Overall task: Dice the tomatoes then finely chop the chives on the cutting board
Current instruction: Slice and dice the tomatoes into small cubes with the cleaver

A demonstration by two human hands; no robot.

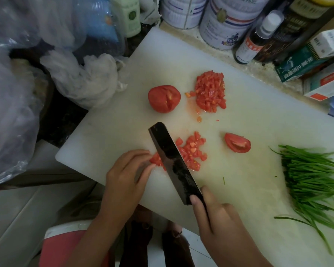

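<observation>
One view only, worn on the head. It looks steeply down, nearly straight over the white cutting board (pixel 181 60), and sits close. The board fills most of the frame and lies skewed, with its far corner toward 12 o'clock. Wide lens, the edges bend.

The aim falls about on the knife (pixel 172 160) and the tomato piece (pixel 156 159). The left hand (pixel 127 176) enters from 7 o'clock and the right hand (pixel 220 218) from 5, with both forearms cut by the bottom edge.

Tins (pixel 228 22) and bottles (pixel 253 41) line the rim from 12 to 2, tops cropped. Plastic bags (pixel 12 93) sit at 9 to 10, floor tiles (pixel 17 218) at 8.

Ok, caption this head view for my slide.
Knife in right hand dices tomato held by left hand; uncut chives wait on the board.
</observation>
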